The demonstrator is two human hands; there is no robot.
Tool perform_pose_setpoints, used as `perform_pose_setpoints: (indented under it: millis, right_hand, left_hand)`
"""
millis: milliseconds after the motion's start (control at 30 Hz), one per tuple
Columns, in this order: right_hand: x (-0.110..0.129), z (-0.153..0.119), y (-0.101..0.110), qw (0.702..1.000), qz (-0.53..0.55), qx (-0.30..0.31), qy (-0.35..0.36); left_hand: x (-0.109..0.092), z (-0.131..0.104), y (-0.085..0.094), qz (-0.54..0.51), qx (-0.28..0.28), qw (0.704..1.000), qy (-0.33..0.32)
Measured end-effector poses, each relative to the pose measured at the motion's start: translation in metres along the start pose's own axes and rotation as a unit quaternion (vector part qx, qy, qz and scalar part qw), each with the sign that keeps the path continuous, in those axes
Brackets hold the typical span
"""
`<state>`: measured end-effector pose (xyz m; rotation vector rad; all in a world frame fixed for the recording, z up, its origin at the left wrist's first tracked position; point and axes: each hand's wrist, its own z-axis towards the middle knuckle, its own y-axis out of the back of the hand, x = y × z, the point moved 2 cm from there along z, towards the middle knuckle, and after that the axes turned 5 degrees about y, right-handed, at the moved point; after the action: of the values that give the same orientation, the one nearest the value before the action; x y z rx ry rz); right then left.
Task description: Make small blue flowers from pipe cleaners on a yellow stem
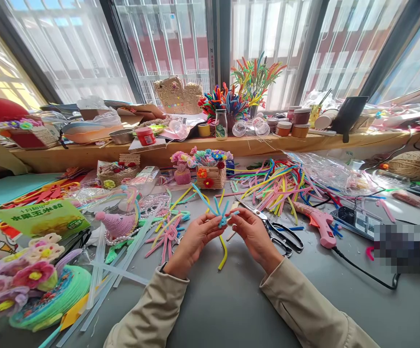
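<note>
Between your fingertips you have a small light-blue bundle of fuzzy stems, knotted at its base, loose ends fanning upward above the grey table

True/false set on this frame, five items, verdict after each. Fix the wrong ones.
1. The left hand and right hand are both at the light-blue stems. True.
2. The right hand is gripping the black-handled scissors. False: the scissors lie on the table beside that hand.
3. The pink glue gun has a black cord. True.
4. The ball of twine is at the far left of the view. False: the twine ball is at the far right.
5. The red jar stands on the wooden ledge below the windows. True.
</note>
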<state>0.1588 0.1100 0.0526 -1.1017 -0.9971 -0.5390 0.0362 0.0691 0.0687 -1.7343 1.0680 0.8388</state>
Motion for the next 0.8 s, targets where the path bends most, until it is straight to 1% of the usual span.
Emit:
perform_pose_setpoints:
  millis: [167, 333, 500, 633, 800]
  right_hand:
    - [-0.0018, 0.0013, 0.0009, 0.999, -0.030, 0.011, 0.017]
    - [0.0014, 0.0017, 0.0001, 0.990, -0.112, 0.011, 0.085]
    - [0.0016, 0.0007, -0.0001, 0.973, -0.194, 0.006, 0.125]
    - [0.0017, -0.0009, 0.0001, 0.959, -0.231, -0.015, 0.162]
    - [0.0026, -0.0031, 0.0006, 0.947, -0.260, -0.047, 0.183]
  left_hand:
    - [0.0021, 0.0011, 0.0006, 0.026, -0.002, 1.000, -0.006]
    - [0.0010, 0.0006, 0.0006, 0.059, -0.011, 0.998, -0.036]
    - [0.0004, 0.0011, 0.0009, 0.050, -0.020, 0.996, -0.066]
    - [0.0010, 0.0009, 0.0005, 0.051, -0.022, 0.996, -0.069]
    - [0.0010, 0.0002, 0.0001, 0.057, -0.016, 0.996, -0.064]
